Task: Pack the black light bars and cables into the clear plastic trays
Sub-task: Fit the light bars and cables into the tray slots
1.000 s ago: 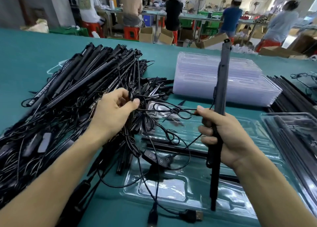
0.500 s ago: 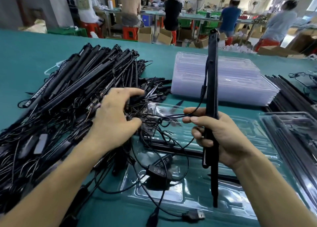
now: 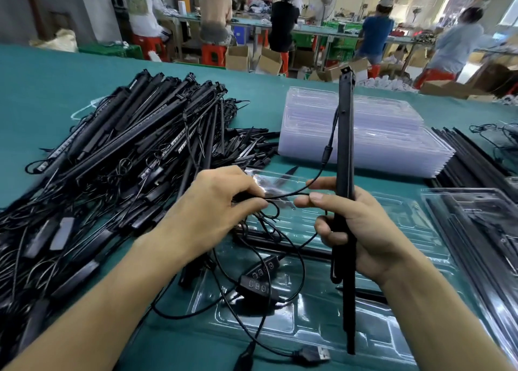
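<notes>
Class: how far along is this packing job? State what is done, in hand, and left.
Done: the tray at right already looks loaded. In hand: the right hand grips one light bar upright while the left hand pinches its cable. Left: the big pile and stack of empty trays.

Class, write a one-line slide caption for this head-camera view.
Right hand holds a black light bar upright over a clear tray while the left hand pinches its cable.
</notes>
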